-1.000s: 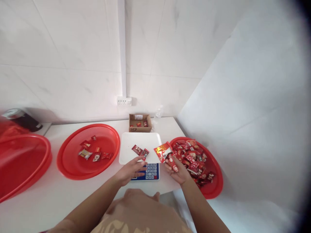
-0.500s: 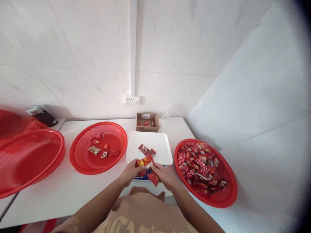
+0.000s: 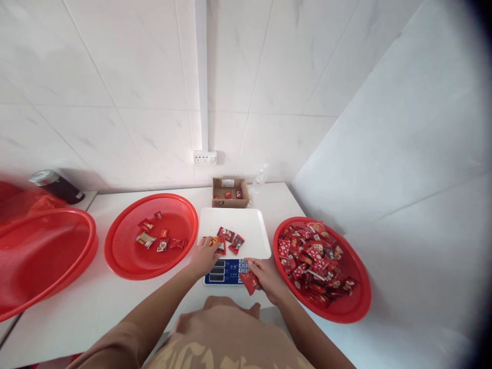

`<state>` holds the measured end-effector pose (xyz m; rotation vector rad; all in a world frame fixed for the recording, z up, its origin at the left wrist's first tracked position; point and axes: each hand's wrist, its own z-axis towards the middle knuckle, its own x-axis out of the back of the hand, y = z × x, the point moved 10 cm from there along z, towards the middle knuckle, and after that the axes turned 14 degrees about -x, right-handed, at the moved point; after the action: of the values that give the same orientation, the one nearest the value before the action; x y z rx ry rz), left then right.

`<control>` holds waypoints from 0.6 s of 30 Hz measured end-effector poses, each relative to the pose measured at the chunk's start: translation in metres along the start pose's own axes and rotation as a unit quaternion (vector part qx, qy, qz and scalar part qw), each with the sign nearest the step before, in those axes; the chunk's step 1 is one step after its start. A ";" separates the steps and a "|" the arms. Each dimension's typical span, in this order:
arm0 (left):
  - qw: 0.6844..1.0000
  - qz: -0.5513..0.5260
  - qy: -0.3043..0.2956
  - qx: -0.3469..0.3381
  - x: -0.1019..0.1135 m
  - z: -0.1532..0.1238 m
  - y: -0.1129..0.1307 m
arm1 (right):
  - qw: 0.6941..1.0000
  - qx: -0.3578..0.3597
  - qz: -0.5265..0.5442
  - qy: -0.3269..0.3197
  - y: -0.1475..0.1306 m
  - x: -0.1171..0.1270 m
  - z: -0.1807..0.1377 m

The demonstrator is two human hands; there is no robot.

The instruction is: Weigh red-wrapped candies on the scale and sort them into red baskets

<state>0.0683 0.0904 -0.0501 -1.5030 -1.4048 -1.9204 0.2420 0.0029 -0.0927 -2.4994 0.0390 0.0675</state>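
My left hand (image 3: 206, 256) is at the left front of the white scale pan (image 3: 249, 225), its fingers closed on a red and yellow wrapped snack (image 3: 218, 242) low over the pan. Two more red snack packets (image 3: 236, 244) lie on the pan beside it. In front of the scale's blue keypad panel (image 3: 227, 270), my right hand (image 3: 265, 277) grips a plain red packet (image 3: 249, 282) that hangs from its fingers and covers some keys.
To the right stands a red basket (image 3: 363, 302) heaped with red snack packets. Another red basket (image 3: 115, 256) on the left holds several packets, with a further red basket (image 3: 90, 241) beyond. Behind the scale are a cardboard box (image 3: 230, 203) and a clear bottle (image 3: 261, 175).
My hands have parted. The left carried the red and yellow snack left onto the pan; the right kept the red packet and moved slightly right. The scale's panel is now uncovered.
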 end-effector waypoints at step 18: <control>0.792 -0.590 -0.016 0.155 -0.040 -0.040 0.045 | 0.988 0.054 0.108 -0.096 -0.013 -0.020 -0.015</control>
<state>0.0949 0.0246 -0.0610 -0.4052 -2.9092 -1.9607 0.2233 0.0040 -0.0715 -2.3602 0.2270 0.3847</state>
